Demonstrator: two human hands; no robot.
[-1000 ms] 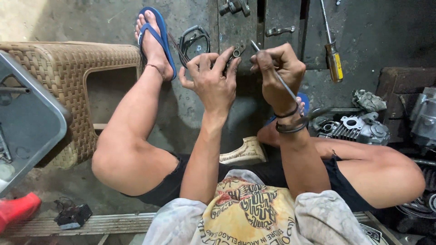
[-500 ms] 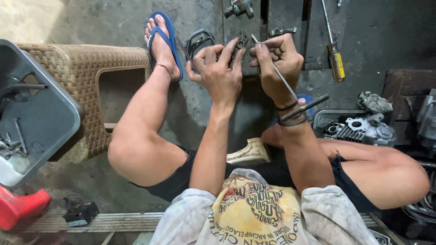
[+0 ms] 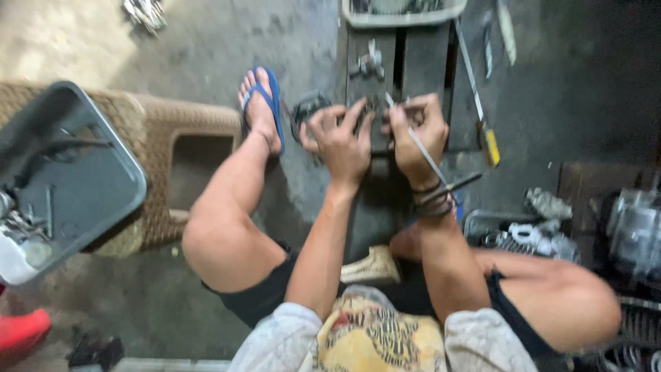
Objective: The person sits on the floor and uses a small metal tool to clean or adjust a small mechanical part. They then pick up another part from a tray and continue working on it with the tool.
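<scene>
I sit low with both arms stretched forward over a dark wooden board [image 3: 420, 65]. My left hand [image 3: 341, 141] pinches a small dark metal part [image 3: 372, 107] between thumb and fingers. My right hand [image 3: 416, 131] grips a thin metal rod tool [image 3: 430, 155], whose tip points up toward that small part and whose dark handle end sticks out past my wrist. The two hands almost touch. The frame is blurred, so the part's shape is unclear.
A yellow-handled screwdriver [image 3: 478, 110] lies right of my hands. A grey tray [image 3: 62, 179] with small parts rests on a woven brown stool [image 3: 186, 124] at left. My foot in a blue sandal [image 3: 265, 110] is ahead. Engine parts [image 3: 551, 227] sit at right.
The view has tilted and shifted, so hands and stool sit lower and further right in frame. Both hands keep the same grip on part and rod.
</scene>
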